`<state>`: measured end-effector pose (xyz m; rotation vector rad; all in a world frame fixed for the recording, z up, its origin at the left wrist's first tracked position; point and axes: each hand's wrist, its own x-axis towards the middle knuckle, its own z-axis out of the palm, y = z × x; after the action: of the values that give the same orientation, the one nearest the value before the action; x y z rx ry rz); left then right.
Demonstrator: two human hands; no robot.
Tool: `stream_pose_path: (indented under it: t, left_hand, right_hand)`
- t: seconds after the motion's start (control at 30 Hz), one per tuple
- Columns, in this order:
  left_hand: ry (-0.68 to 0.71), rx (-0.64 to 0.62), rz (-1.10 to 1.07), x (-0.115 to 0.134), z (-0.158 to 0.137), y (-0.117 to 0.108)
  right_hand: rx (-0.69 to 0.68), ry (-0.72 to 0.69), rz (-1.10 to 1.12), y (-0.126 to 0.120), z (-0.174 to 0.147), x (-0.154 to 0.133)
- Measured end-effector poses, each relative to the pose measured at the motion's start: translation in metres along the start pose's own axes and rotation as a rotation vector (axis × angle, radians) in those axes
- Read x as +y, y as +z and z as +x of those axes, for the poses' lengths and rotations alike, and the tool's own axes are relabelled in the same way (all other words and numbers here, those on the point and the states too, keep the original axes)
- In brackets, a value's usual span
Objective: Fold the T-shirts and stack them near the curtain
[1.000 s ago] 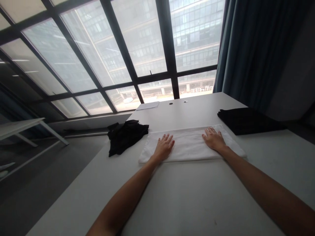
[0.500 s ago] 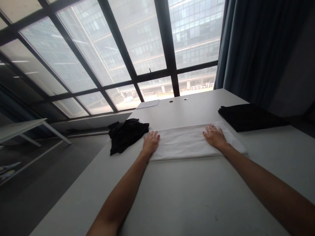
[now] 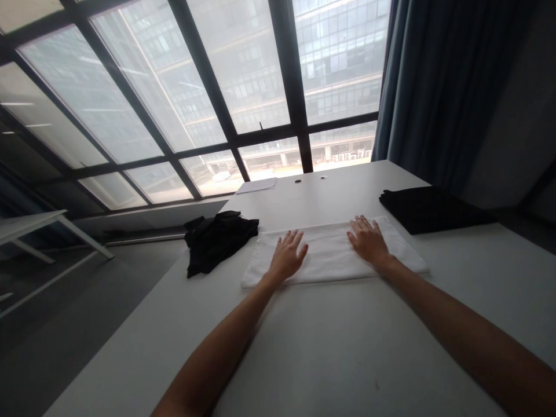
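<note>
A white cloth (image 3: 328, 255), folded into a long flat rectangle, lies across the table in front of me. My left hand (image 3: 287, 255) is over its left part, fingers spread and palm down. On its right part rests my right hand (image 3: 367, 240), also flat with the fingers apart. Neither hand grips anything. Just left of the white cloth, a crumpled black garment (image 3: 219, 240) lies in a loose heap. Whether the white cloth is a garment, the folds do not show.
Black folded fabric (image 3: 434, 209) lies at the right on the white table (image 3: 339, 341). White paper (image 3: 256, 185) sits at the far left corner, near two cable holes. Beyond stand large windows and a blue curtain (image 3: 417, 87). Another table (image 3: 30, 226) is at the left.
My left hand has moved right, from the white cloth's left end inward. My right hand stays on the right part, and the view has shifted slightly.
</note>
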<state>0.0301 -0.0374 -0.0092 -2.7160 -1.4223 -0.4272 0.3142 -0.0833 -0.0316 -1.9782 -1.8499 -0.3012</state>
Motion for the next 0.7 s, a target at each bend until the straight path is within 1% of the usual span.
stream_pose_path:
  t: [0.03, 0.07, 0.13, 0.2, 0.27, 0.33, 0.4, 0.47, 0.5, 0.53, 0.6, 0.67, 0.7]
  left_hand:
    - [0.039, -0.037, -0.005, 0.008, -0.003, 0.004]
    - [0.065, -0.086, -0.007, 0.015, -0.006, 0.008]
    - [0.084, -0.183, -0.009, 0.023, -0.011, 0.016]
    - [0.072, -0.240, -0.021, 0.023, -0.011, 0.019]
    - [0.060, -0.264, -0.039, 0.022, -0.006, 0.014]
    - [0.052, -0.259, -0.055, 0.025, 0.008, 0.006]
    - [0.058, -0.236, -0.068, 0.034, 0.026, 0.000]
    - [0.071, -0.210, -0.072, 0.047, 0.047, 0.001]
    - [0.070, -0.197, -0.071, 0.052, 0.056, 0.004]
    - [0.058, -0.182, -0.065, 0.057, 0.064, 0.009]
    - [0.021, -0.164, -0.046, 0.063, 0.074, 0.023]
    - [-0.005, -0.168, -0.028, 0.064, 0.077, 0.037]
    - [-0.005, -0.172, -0.023, 0.064, 0.077, 0.043]
  right_hand:
    - [-0.009, -0.059, 0.029, 0.000, -0.002, -0.009]
    - [-0.048, -0.113, 0.061, 0.001, -0.005, -0.017]
    - [-0.189, -0.174, 0.116, 0.005, -0.010, -0.032]
    - [-0.305, -0.173, 0.157, 0.010, -0.013, -0.042]
    - [-0.325, -0.157, 0.187, 0.011, -0.010, -0.043]
    - [-0.273, -0.128, 0.192, 0.008, -0.002, -0.036]
    - [-0.190, -0.069, 0.156, 0.003, 0.007, -0.021]
    - [-0.119, 0.020, 0.090, 0.001, 0.014, -0.003]
    - [-0.109, 0.061, 0.057, 0.002, 0.016, 0.007]
    - [-0.123, 0.094, 0.029, 0.004, 0.017, 0.017]
    - [-0.202, 0.132, 0.000, 0.010, 0.017, 0.032]
    - [-0.267, 0.138, -0.003, 0.015, 0.015, 0.041]
    - [-0.270, 0.135, -0.003, 0.017, 0.015, 0.044]
